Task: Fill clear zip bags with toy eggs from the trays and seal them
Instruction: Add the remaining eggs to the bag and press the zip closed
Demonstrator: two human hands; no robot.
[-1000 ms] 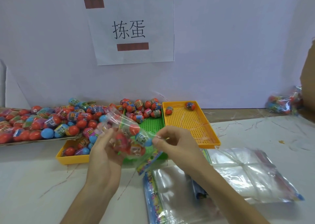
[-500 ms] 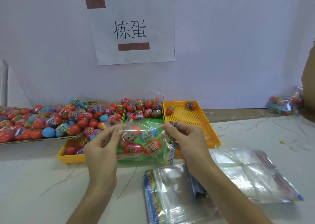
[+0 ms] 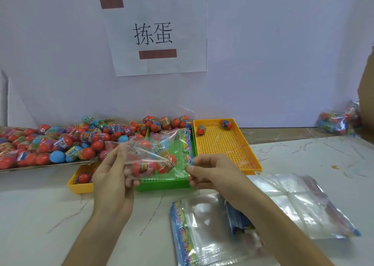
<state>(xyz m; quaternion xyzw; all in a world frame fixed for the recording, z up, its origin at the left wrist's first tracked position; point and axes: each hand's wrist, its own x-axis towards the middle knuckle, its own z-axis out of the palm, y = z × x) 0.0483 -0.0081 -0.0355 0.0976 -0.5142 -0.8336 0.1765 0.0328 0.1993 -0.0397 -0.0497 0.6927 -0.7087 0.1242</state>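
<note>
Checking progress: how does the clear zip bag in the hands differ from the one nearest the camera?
Held clear zip bag bulges with toy eggs; nearest clear zip bag looks empty. Left hand and right hand grip the held bag; the nearest lies flat on the table. Both have colourful strips.

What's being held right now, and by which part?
One clear bag of toy eggs, in both hands. The left hand grips its left side; the right hand pinches the lower end of its coloured zip strip.
</note>
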